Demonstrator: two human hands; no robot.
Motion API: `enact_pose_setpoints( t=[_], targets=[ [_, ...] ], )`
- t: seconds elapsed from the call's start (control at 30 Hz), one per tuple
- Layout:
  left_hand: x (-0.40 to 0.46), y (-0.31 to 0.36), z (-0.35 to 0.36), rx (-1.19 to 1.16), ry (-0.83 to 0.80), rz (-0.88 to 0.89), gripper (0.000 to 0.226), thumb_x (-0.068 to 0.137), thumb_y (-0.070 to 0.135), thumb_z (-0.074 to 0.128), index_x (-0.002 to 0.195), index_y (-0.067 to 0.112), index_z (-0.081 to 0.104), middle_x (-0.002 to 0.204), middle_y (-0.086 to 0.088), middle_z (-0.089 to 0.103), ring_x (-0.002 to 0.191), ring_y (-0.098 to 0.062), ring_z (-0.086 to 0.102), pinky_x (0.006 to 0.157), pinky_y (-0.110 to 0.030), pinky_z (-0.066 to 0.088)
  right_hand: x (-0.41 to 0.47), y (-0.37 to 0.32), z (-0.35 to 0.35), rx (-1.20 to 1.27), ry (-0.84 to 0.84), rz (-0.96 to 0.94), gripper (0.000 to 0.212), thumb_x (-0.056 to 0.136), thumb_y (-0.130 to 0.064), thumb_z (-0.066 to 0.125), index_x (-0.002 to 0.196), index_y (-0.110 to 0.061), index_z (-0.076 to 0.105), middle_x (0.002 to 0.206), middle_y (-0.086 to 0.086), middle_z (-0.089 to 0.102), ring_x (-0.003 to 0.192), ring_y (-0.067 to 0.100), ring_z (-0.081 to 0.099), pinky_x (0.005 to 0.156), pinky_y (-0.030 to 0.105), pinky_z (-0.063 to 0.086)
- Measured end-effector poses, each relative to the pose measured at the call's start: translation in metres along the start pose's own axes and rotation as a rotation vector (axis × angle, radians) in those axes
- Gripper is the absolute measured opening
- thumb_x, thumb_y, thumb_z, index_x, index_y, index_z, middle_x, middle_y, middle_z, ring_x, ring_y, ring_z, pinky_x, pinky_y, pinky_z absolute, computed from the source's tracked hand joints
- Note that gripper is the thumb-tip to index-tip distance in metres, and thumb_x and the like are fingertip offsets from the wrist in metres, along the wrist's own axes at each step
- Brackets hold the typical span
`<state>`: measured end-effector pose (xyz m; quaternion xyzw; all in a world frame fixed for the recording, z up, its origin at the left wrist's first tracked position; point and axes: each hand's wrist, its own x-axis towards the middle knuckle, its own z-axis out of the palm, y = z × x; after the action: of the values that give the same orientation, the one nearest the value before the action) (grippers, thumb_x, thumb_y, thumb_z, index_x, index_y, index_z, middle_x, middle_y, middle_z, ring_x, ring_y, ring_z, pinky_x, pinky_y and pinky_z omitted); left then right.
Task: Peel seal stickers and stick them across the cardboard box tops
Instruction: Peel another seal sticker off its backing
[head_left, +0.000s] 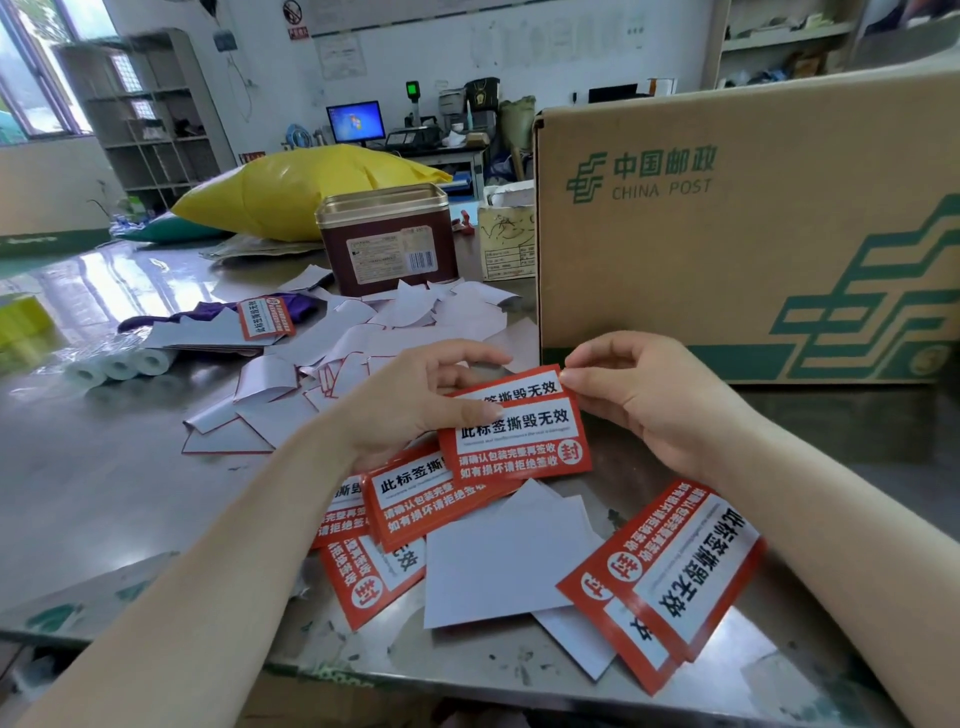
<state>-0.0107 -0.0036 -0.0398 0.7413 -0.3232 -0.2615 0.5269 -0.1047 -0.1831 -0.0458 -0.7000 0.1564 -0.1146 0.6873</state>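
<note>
Near the table's (119, 483) front edge, the left hand (415, 405) pinched the left side of a red-and-white rectangular seal sticker (514, 436), holding it steady; the right hand (639, 395) pinched its upper right corner between thumb and forefinger, probably to start the backing away, though the split itself was hard to make out; more red stickers (670, 571) lay by the front edge, and white backing papers (332, 364) littered the middle; the tall brown cardboard box (727, 234) stood just behind the hands, toward the right edge.
</note>
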Motion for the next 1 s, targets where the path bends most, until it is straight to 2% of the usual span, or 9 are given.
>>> enact_pose_setpoints(
  t=[0.1, 0.23, 0.37, 0.53, 0.67, 0.8, 0.9, 1.0],
  targets=[
    [0.0021, -0.0019, -0.0013, 0.024, 0.065, 0.001, 0.035, 0.078, 0.016, 0.069, 0.109, 0.029, 0.059, 0.100, -0.001, 0.068, 0.085, -0.020, 0.071, 0.067, -0.029, 0.058, -0.0008, 0.0023, 0.0016, -0.120, -0.067, -0.023, 0.009, 0.083, -0.007, 0.065, 0.091, -0.010, 0.064, 0.096, 0.011, 0.069, 0.086, 0.022, 0.070, 0.078, 0.036, 0.058],
    [0.0046, -0.0042, -0.0044, 0.053, 0.134, -0.015, 0.030, 0.079, 0.018, 0.069, 0.104, 0.031, 0.060, 0.102, -0.004, 0.068, 0.085, -0.020, 0.071, 0.069, -0.029, 0.058, -0.0019, 0.0031, 0.0015, -0.244, -0.106, -0.049, 0.013, 0.081, -0.009, 0.067, 0.094, -0.014, 0.066, 0.093, 0.005, 0.070, 0.084, 0.016, 0.070, 0.075, 0.032, 0.058],
    [0.0058, -0.0041, -0.0038, 0.071, 0.142, -0.048, 0.029, 0.079, 0.019, 0.069, 0.106, 0.026, 0.062, 0.100, -0.004, 0.069, 0.081, -0.017, 0.071, 0.062, -0.024, 0.056, -0.0031, 0.0032, 0.0023, -0.289, -0.047, -0.126, 0.015, 0.079, -0.007, 0.070, 0.092, -0.014, 0.065, 0.086, 0.002, 0.069, 0.077, 0.013, 0.069, 0.066, 0.023, 0.057],
    [0.0056, -0.0048, -0.0029, 0.120, 0.119, -0.092, 0.028, 0.081, 0.026, 0.067, 0.108, 0.021, 0.065, 0.098, -0.005, 0.071, 0.085, -0.018, 0.071, 0.071, -0.030, 0.057, -0.0010, 0.0026, -0.0004, -0.257, 0.058, -0.227, 0.013, 0.081, -0.006, 0.068, 0.091, -0.014, 0.064, 0.085, 0.002, 0.067, 0.080, 0.014, 0.067, 0.072, 0.027, 0.056],
    [0.0039, -0.0032, -0.0010, 0.097, 0.133, -0.116, 0.018, 0.085, 0.032, 0.060, 0.098, 0.022, 0.068, 0.091, 0.001, 0.074, 0.081, -0.015, 0.071, 0.070, -0.027, 0.057, 0.0004, 0.0001, -0.0013, -0.191, 0.108, -0.240, 0.008, 0.086, -0.011, 0.063, 0.090, -0.018, 0.064, 0.085, 0.001, 0.068, 0.081, 0.012, 0.066, 0.070, 0.024, 0.055],
    [0.0034, 0.0005, -0.0007, 0.123, 0.220, -0.053, 0.016, 0.088, 0.029, 0.058, 0.091, 0.020, 0.071, 0.088, 0.008, 0.074, 0.092, -0.013, 0.067, 0.079, -0.029, 0.052, 0.0000, -0.0035, -0.0020, -0.194, 0.204, -0.318, 0.011, 0.090, -0.013, 0.057, 0.087, -0.023, 0.060, 0.081, -0.004, 0.066, 0.075, 0.007, 0.063, 0.063, 0.017, 0.052],
    [0.0022, 0.0027, -0.0016, 0.075, 0.231, -0.051, 0.016, 0.087, 0.027, 0.059, 0.091, 0.019, 0.073, 0.093, 0.005, 0.074, 0.105, -0.020, 0.061, 0.094, -0.042, 0.047, -0.0010, -0.0044, -0.0019, -0.188, 0.237, -0.348, 0.015, 0.090, -0.012, 0.056, 0.083, -0.026, 0.057, 0.080, -0.004, 0.064, 0.074, 0.007, 0.062, 0.063, 0.017, 0.052],
    [0.0012, 0.0023, -0.0028, 0.056, 0.207, -0.046, 0.018, 0.088, 0.026, 0.059, 0.091, 0.019, 0.074, 0.099, 0.002, 0.073, 0.112, -0.024, 0.057, 0.102, -0.051, 0.039, -0.0008, -0.0035, -0.0023, -0.199, 0.252, -0.355, 0.008, 0.091, -0.014, 0.056, 0.091, -0.021, 0.058, 0.082, -0.004, 0.064, 0.075, 0.005, 0.062, 0.059, 0.013, 0.049]
  ],
)
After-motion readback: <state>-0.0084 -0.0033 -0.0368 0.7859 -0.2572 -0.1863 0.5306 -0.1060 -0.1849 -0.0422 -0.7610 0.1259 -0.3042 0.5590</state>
